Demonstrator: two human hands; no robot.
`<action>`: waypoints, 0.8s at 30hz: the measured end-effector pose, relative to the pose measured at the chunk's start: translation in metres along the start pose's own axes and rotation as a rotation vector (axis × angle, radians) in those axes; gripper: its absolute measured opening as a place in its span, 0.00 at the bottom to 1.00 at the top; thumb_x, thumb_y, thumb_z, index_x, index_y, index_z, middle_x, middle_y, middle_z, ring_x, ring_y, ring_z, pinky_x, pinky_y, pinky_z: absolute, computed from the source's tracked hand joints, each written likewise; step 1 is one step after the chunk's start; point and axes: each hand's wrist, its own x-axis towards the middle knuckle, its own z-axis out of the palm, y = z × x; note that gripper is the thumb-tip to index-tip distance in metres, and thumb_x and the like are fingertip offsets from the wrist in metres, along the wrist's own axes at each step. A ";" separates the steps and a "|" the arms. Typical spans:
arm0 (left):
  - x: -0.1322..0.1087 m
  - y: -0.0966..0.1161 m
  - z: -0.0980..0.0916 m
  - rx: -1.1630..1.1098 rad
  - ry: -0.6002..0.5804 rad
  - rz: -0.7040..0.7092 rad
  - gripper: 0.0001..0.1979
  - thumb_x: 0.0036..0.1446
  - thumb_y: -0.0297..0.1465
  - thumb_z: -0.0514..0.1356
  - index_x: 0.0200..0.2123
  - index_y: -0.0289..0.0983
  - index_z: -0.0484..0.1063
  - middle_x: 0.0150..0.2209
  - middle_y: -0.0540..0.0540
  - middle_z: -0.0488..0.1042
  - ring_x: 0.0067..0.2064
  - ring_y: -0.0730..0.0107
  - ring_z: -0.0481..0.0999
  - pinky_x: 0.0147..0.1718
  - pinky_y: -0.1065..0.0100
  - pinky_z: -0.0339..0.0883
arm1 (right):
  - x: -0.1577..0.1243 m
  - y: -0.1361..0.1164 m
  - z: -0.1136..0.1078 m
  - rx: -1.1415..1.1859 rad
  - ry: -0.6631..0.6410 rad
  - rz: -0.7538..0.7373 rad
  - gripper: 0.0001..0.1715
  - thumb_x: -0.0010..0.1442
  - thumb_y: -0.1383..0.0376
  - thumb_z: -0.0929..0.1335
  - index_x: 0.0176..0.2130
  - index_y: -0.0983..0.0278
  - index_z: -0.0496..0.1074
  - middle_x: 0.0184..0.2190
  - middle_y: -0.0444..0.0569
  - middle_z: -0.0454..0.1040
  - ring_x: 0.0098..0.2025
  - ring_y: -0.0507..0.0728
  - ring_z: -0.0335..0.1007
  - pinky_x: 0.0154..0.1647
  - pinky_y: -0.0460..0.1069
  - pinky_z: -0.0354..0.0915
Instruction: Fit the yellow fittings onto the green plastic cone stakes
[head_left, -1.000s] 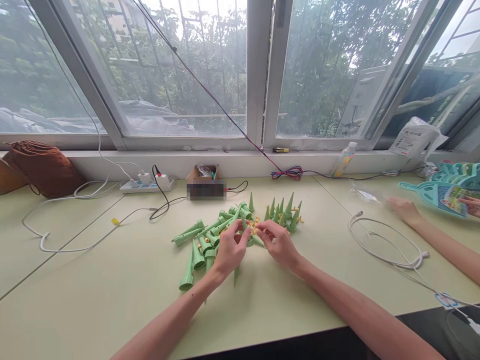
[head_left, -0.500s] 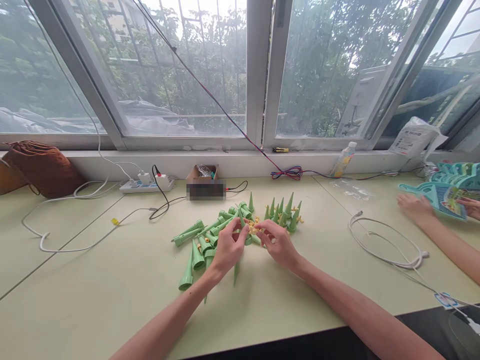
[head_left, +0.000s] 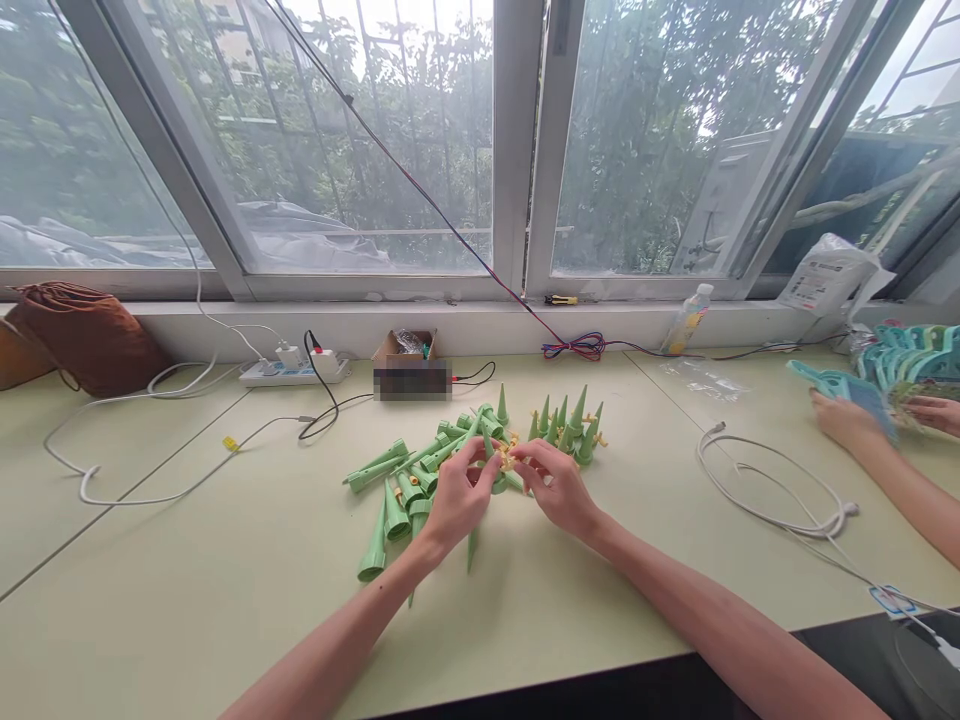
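Observation:
My left hand (head_left: 462, 492) is closed around a green plastic watering spike (head_left: 488, 440), its point tilted up. At the spike's side, my right hand (head_left: 556, 488) pinches a small yellow valve (head_left: 508, 459); the fingers hide how far the two parts are joined. Loose green spikes (head_left: 373, 548) lie in a heap left of and behind my left hand, several with yellow bits among them. Beyond my right hand a cluster of green spikes (head_left: 576, 415) stands upright, some with yellow valves sticking out sideways.
A co-worker's hands (head_left: 847, 420) hold a turquoise item (head_left: 844, 385) at the right, near a stack of similar pieces. A coiled white cable (head_left: 772, 520) lies on that side. At the back are a power strip (head_left: 292, 372), a small carton (head_left: 390, 345) and a bottle (head_left: 686, 320).
My two hands stay nearly in place, with the spike and valve shifted only slightly. At the right, the co-worker's turquoise item has turned and moved a little.

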 end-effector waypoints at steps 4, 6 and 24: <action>-0.001 -0.002 0.001 0.004 -0.024 0.007 0.11 0.61 0.38 0.59 0.42 0.37 0.71 0.34 0.48 0.73 0.20 0.80 0.60 0.18 0.73 0.48 | 0.000 0.001 0.000 -0.029 0.027 0.001 0.14 0.68 0.57 0.64 0.41 0.63 0.74 0.33 0.49 0.75 0.24 0.51 0.67 0.24 0.47 0.67; -0.001 -0.003 0.002 0.005 -0.031 0.008 0.11 0.61 0.37 0.59 0.43 0.37 0.71 0.36 0.48 0.74 0.20 0.80 0.60 0.18 0.73 0.48 | 0.000 0.002 0.001 -0.040 0.033 0.003 0.15 0.68 0.57 0.64 0.41 0.64 0.74 0.30 0.49 0.75 0.24 0.51 0.66 0.25 0.47 0.66; 0.000 -0.003 0.001 0.009 0.001 0.014 0.12 0.61 0.39 0.59 0.42 0.37 0.72 0.34 0.48 0.73 0.21 0.79 0.65 0.19 0.73 0.52 | 0.000 -0.003 0.000 -0.032 0.014 -0.032 0.09 0.67 0.61 0.66 0.42 0.62 0.73 0.40 0.51 0.75 0.25 0.50 0.69 0.25 0.46 0.67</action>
